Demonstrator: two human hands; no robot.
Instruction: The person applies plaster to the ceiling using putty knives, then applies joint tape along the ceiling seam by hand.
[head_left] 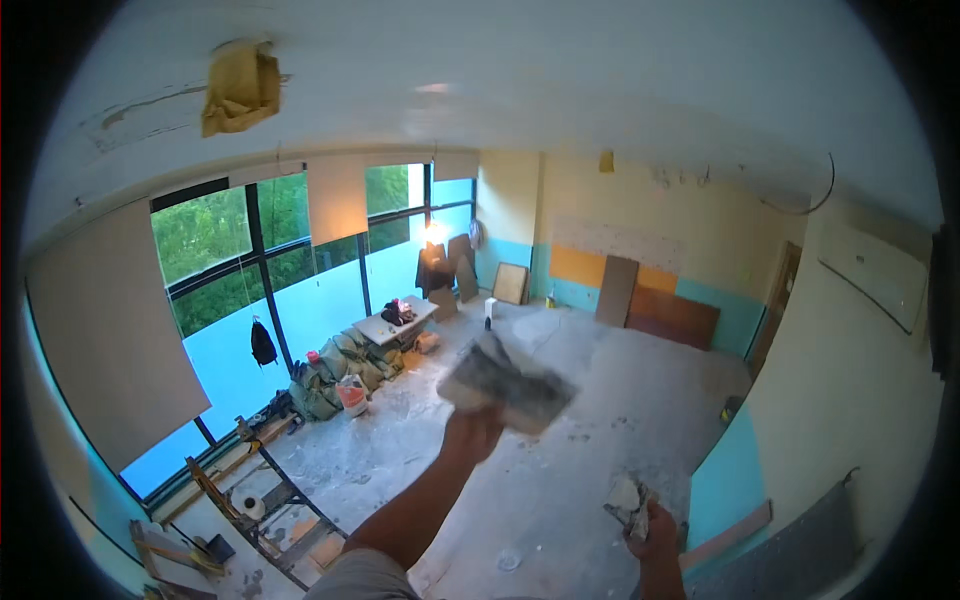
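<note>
While the left hand held up a flat tool, the right hand gripped a smaller tool

Although motion blur softened its outline, the flat tool showed just right of the center of the frame, tilted, with dark grey patches over a paler face. The left hand was closed on its lower edge, at the end of a bare forearm that rose from the lower edge of the frame; how the fingers wrapped it could not be told.

At the lower right, the right hand was closed around the smaller tool, which carried a ragged lump of whitish material. Its handle was mostly hidden by the fingers. The two tools were well apart, the smaller one lower in the frame.

Behind them spread a pale, dusty floor. A ladder-like frame stood at the lower left, with a white roll beside its rail. Left of center, greenish sacks were heaped beneath the windows, near a low white table bearing dark and pink items. A black bag hung above the sacks, and a bright lamp glowed farther back. Brown panels leaned against the far wall, while crumpled yellow sheeting clung to the white ceiling at the upper left.
</note>
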